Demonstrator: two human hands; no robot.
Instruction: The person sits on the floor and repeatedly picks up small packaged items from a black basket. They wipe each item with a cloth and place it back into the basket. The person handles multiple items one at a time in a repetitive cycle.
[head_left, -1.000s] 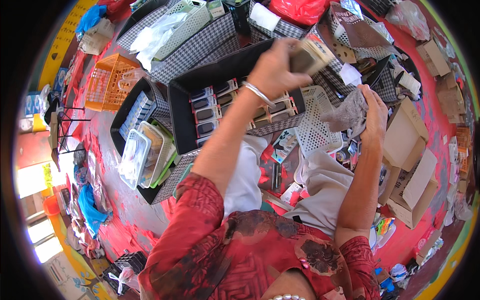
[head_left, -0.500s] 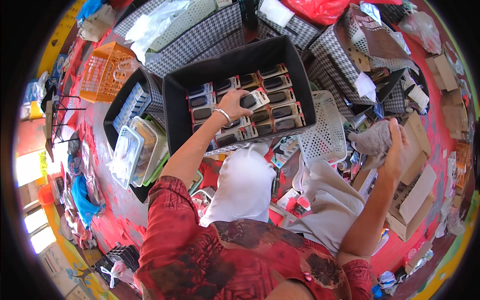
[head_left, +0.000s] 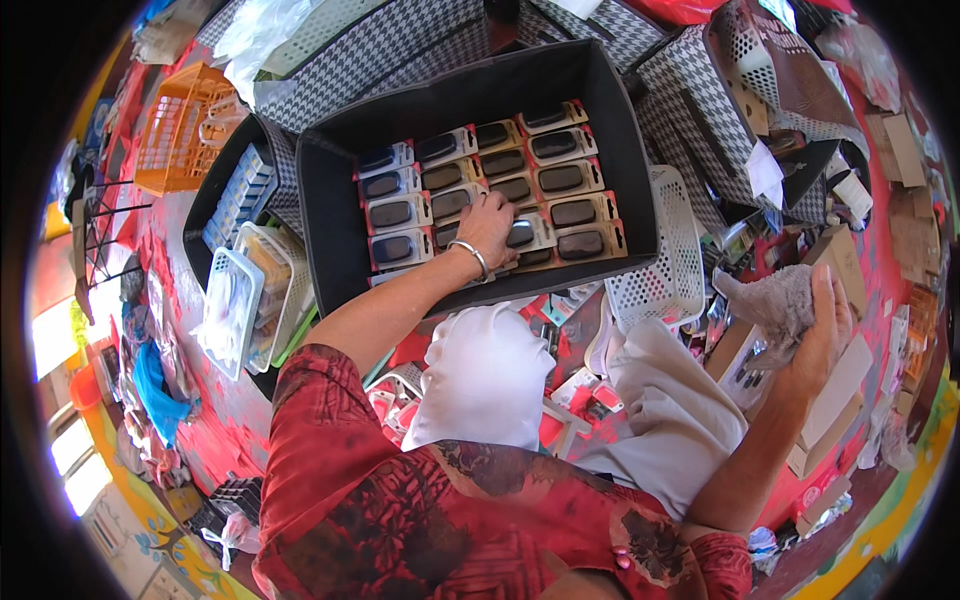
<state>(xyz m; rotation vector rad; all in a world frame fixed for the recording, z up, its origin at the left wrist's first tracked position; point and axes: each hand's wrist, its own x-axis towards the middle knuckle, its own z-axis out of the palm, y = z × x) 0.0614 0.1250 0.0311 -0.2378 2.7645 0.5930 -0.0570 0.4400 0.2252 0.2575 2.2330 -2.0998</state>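
While the black bin point(head_left: 332, 225) sits in front of the person's knees in the head view, the left hand point(head_left: 488, 230) reaches over its near wall and bends down among the carded packs point(head_left: 566, 179) that lie inside it in rows. Its fingers are curled rather than spread, and they touch one carded pack point(head_left: 530, 236) close to the bin's near wall; whether they pinch its edge or only press on it, I cannot tell, as the fingertips are hidden.

That pack lies just to the right of the left hand, partly over its neighbours, its long axis running mostly across the bin, with the right end slanting toward the far wall. The left hand is plainly the nearer one.

The right hand point(head_left: 828, 322) is well apart, outside the bin to its right, with fingers closed round a bunched grey cloth point(head_left: 772, 305) that points toward the bin. Between the bin and that cloth stands a white perforated basket point(head_left: 640, 294), just beside the bin's right wall. An orange basket point(head_left: 160, 150) is beyond the bin's left side.
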